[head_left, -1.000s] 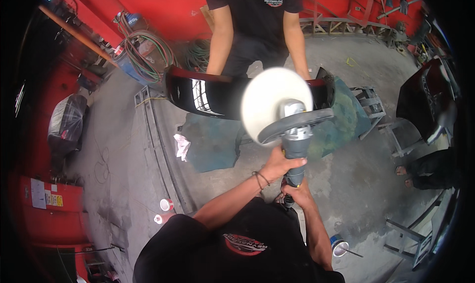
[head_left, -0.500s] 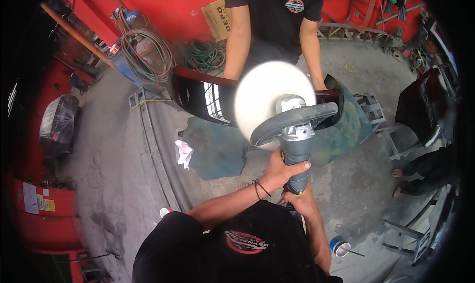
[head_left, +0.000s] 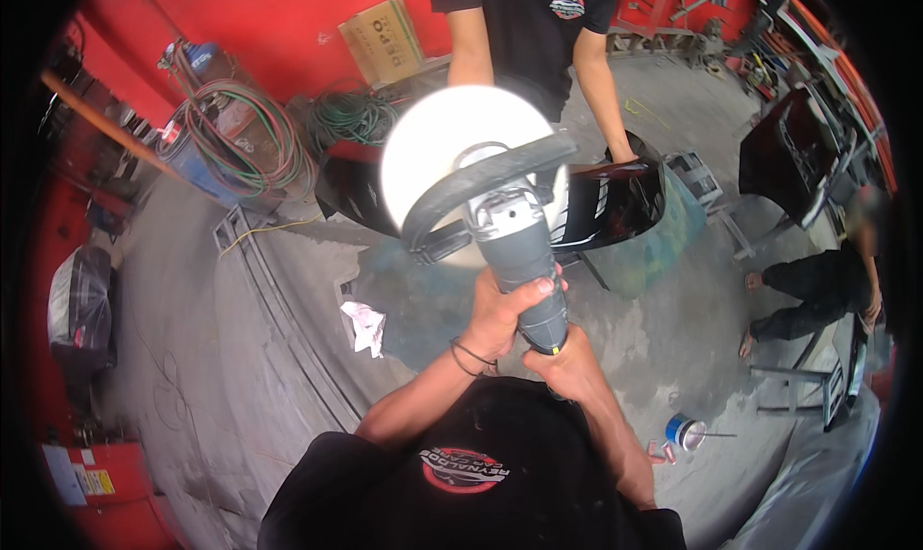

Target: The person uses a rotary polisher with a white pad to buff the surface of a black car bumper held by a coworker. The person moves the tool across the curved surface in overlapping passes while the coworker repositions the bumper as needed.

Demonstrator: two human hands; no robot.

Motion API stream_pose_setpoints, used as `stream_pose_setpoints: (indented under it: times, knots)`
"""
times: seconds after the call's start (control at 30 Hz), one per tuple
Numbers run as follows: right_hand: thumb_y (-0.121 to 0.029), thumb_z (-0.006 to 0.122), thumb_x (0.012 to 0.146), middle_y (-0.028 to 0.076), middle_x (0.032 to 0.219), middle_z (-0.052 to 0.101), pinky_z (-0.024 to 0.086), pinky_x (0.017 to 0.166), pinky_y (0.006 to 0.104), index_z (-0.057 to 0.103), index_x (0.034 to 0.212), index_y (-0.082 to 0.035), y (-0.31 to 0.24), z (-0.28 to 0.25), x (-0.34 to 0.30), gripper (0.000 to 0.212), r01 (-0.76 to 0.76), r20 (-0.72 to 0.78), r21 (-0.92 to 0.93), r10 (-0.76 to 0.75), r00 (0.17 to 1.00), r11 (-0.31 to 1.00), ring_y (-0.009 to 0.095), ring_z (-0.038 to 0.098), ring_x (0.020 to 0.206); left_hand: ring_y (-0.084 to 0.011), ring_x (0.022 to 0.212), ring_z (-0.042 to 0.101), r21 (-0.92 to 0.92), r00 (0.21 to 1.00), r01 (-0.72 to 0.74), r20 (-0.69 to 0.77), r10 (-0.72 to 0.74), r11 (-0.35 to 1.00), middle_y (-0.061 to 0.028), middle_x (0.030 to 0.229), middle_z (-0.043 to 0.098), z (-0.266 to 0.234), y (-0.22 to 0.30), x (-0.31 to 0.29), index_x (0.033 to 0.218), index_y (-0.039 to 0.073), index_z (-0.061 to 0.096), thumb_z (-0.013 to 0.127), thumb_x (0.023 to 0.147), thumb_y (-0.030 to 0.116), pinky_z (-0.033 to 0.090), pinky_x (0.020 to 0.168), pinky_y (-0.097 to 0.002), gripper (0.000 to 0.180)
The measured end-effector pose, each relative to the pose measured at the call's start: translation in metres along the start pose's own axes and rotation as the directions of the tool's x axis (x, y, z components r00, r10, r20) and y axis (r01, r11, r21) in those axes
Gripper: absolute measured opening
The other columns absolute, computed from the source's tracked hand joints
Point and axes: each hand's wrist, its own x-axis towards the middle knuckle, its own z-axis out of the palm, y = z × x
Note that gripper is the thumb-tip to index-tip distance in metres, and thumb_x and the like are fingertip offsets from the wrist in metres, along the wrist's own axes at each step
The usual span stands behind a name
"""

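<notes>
We see both hands closed on a dark grey polisher (head_left: pixel 519 259): the left hand (head_left: pixel 500 314) wraps its body, thumb laid across the top, and the right hand (head_left: pixel 567 365) grips the rear end just below. The tool is held up in front of the chest, its long axis running from the hands away from the wearer and leaning somewhat to the left, so the silver head (head_left: pixel 500 215) and the round white pad (head_left: pixel 428 151) lie at the far end. We look at the back of the pad, whose working face is turned away from us; a black loop handle (head_left: pixel 447 192) arches across it. Behind, a glossy black curved panel (head_left: pixel 620 204) stretches crosswise, partly covered by the pad in our view; we cannot tell whether the two touch. A co-worker (head_left: pixel 524 31) stands on its far side with one hand (head_left: pixel 625 154) at its right part, the other hidden behind the pad. Below, we find a blue-green sheet (head_left: pixel 409 276) on the floor with a pale cloth (head_left: pixel 363 329) at its left edge, and farther left, coiled hoses (head_left: pixel 245 137) beside the red wall.
</notes>
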Motion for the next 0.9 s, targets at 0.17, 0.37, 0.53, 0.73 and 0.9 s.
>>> stream_pose_setpoints:
  times: [0.17, 0.37, 0.53, 0.73, 0.9]
  knots:
    - [-0.013, 0.077, 0.081, 0.021, 0.098, 0.078, 0.060, 0.085, 0.0405, 0.070, 0.111, 0.006, -0.018, 0.027, 0.004, 0.037, 0.018, 0.050, -0.091, -0.014, 0.999, 0.996, 0.029, 0.078, 0.093, -0.0294, 0.104, 0.074, -0.037, 0.999, -0.037, 0.007, 0.037, 0.999, -0.0170, 0.118, 0.071, -0.030, 0.019, -0.010, 0.128, -0.003, 0.063, 0.080, 0.089, 0.029, 0.063, 0.088, -0.0438, 0.054]
    - [-0.018, 0.076, 0.081, 0.024, 0.100, 0.078, 0.060, 0.086, 0.0440, 0.070, 0.113, 0.005, -0.022, 0.054, 0.012, 0.040, 0.029, 0.091, -0.149, -0.016, 0.996, 0.988, 0.036, 0.078, 0.096, -0.0312, 0.103, 0.074, -0.034, 0.994, -0.081, -0.071, 0.078, 0.996, -0.0180, 0.116, 0.069, -0.053, 0.033, -0.025, 0.134, -0.001, 0.057, 0.082, 0.085, 0.036, 0.063, 0.091, -0.0467, 0.066]
    - [-0.022, 0.075, 0.082, 0.028, 0.102, 0.076, 0.059, 0.087, 0.0478, 0.071, 0.113, 0.003, -0.034, 0.067, 0.018, 0.040, 0.093, 0.176, -0.241, -0.050, 0.983, 0.966, 0.046, 0.075, 0.097, -0.0326, 0.106, 0.073, -0.094, 0.985, -0.108, -0.144, 0.094, 0.990, -0.0175, 0.118, 0.067, -0.077, 0.036, -0.036, 0.136, 0.000, 0.055, 0.083, 0.086, 0.036, 0.063, 0.096, -0.0491, 0.068]
    - [-0.021, 0.075, 0.081, 0.028, 0.101, 0.076, 0.059, 0.087, 0.0503, 0.071, 0.112, 0.002, -0.025, 0.057, 0.012, 0.039, 0.176, 0.184, -0.286, -0.127, 0.975, 0.942, 0.048, 0.074, 0.098, -0.0324, 0.110, 0.071, -0.120, 0.987, -0.120, -0.124, 0.105, 0.985, -0.0166, 0.121, 0.064, -0.074, 0.022, -0.044, 0.139, 0.003, 0.053, 0.083, 0.086, 0.039, 0.062, 0.098, -0.0497, 0.070]
    - [-0.022, 0.075, 0.081, 0.028, 0.106, 0.076, 0.059, 0.091, 0.0513, 0.070, 0.116, 0.001, -0.027, 0.033, -0.006, 0.041, 0.049, 0.141, -0.329, -0.002, 0.990, 0.943, 0.048, 0.074, 0.103, -0.0332, 0.111, 0.071, -0.156, 0.992, -0.097, -0.098, 0.082, 0.983, -0.0174, 0.122, 0.064, -0.047, 0.007, -0.046, 0.140, 0.003, 0.052, 0.083, 0.086, 0.039, 0.062, 0.098, -0.0494, 0.072]
